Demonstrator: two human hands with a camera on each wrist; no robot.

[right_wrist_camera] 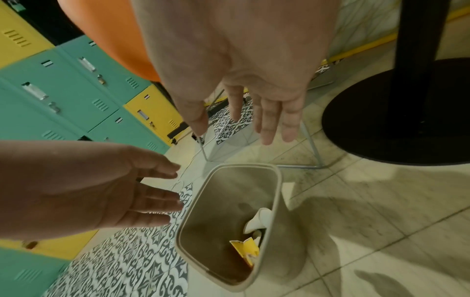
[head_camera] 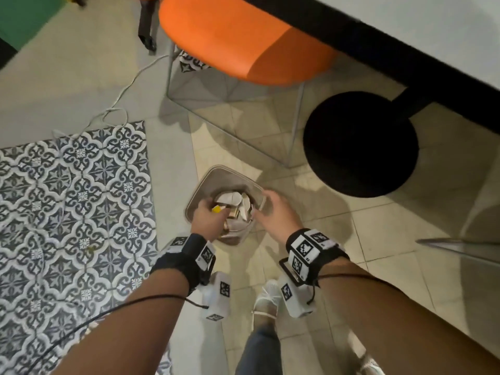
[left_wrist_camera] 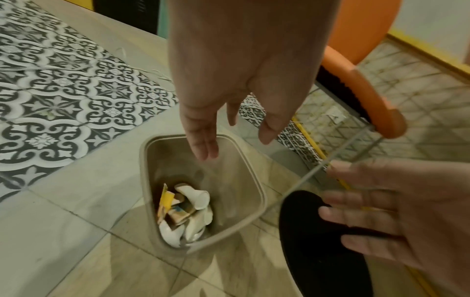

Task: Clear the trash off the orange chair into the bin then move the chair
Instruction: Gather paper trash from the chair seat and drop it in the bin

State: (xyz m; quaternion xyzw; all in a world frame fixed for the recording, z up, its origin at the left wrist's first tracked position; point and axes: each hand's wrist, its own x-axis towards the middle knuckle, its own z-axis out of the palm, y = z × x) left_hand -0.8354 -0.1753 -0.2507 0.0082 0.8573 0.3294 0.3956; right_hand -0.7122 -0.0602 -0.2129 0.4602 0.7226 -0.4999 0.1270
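The orange chair (head_camera: 238,41) stands at the top of the head view on thin metal legs; the visible part of its seat is bare. A beige bin (head_camera: 213,171) stands on the floor below it and holds crumpled white cups (left_wrist_camera: 198,199) and a yellow wrapper (right_wrist_camera: 245,249). My left hand (left_wrist_camera: 235,140) hovers over the bin's left rim with straight fingers and holds nothing. My right hand (right_wrist_camera: 235,128) hangs over the right rim, fingers spread and empty. Seen from the head, the left hand (head_camera: 208,215) and right hand (head_camera: 273,209) flank the bin's mouth.
A black round table base (head_camera: 359,144) and its post stand right of the bin, under a tabletop (head_camera: 405,36). A white cable (head_camera: 121,98) trails over the floor and patterned tiles (head_camera: 75,198). Teal and yellow lockers (right_wrist_camera: 63,90) line the far side. My shoe (head_camera: 267,296) is behind the bin.
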